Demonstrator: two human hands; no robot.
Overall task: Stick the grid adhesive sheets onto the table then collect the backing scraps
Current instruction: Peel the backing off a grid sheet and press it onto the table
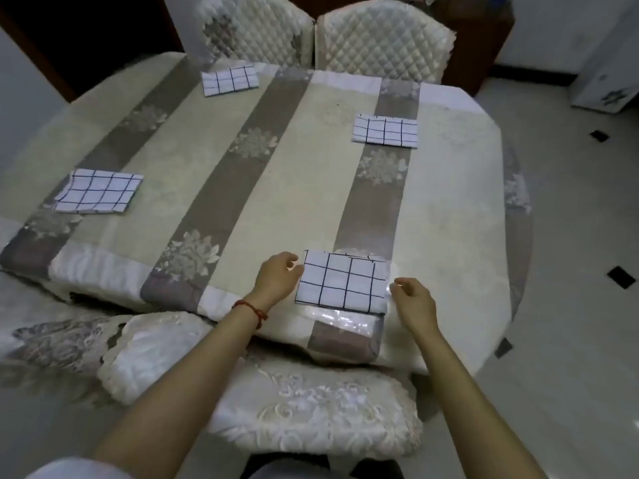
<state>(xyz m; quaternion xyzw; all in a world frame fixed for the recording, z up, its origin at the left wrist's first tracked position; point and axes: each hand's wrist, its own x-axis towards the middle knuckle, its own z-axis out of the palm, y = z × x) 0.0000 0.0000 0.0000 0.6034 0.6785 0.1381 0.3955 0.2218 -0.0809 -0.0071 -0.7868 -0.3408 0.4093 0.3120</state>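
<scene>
Head view: my left hand (276,276) and right hand (413,304) flank the nearest grid sheet (344,281) at the near edge of the table (460,216). The left hand's curled fingers touch the sheet's left edge; whether they pinch it I cannot tell. The right hand's fingers, loosely curled, sit at the right edge beside a shiny clear film (349,321) that shows below the sheet, probably its backing. Three more grid sheets lie flat on the striped cloth: one at far left (230,81), one at far right (385,131), one at mid left (98,191). By my reckoning four sheets are placed, this last one being pressed or peeled, and collecting scraps remains.
</scene>
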